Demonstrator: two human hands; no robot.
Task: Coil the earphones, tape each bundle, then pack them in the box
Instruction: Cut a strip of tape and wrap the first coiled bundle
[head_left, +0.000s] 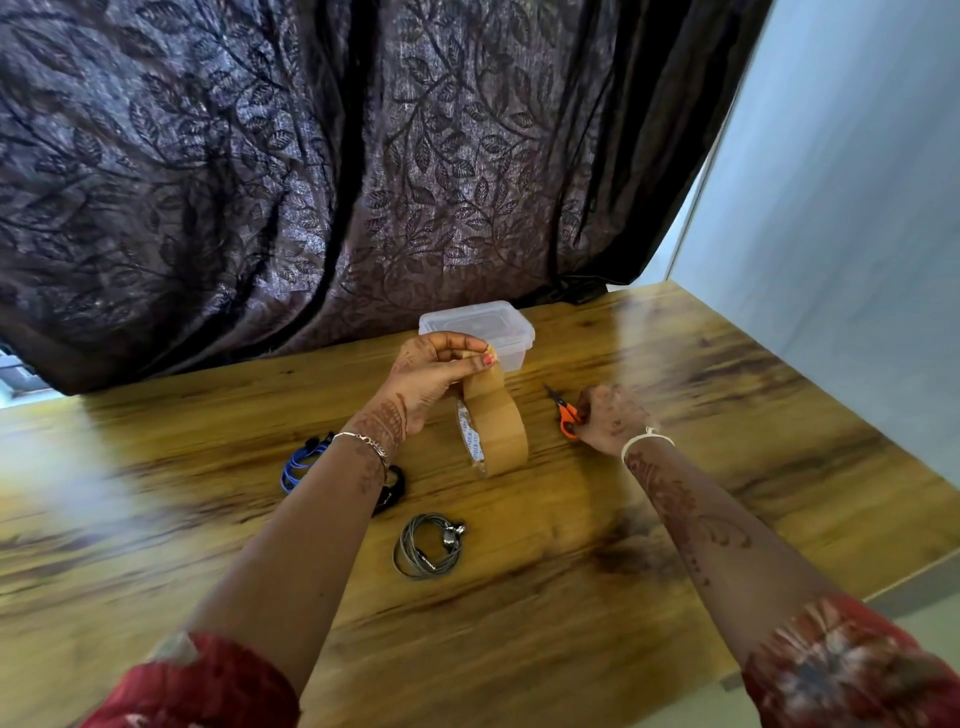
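My left hand (434, 374) pinches the free end of a brown tape roll (497, 431) and holds the roll up above the table. My right hand (610, 418) grips the orange-handled scissors (566, 413) that lie on the table to the right of the roll. A coiled grey earphone bundle (428, 545) lies near the table's middle. A blue earphone bundle (301, 462) lies left of my left wrist, and a black bundle (392, 491) is partly hidden under that forearm. The clear plastic box (478, 325) stands closed at the back, behind my left hand.
The wooden table (675, 467) ends at its right edge near a pale wall (857, 208). A dark leaf-patterned curtain (311, 182) hangs behind the table's back edge.
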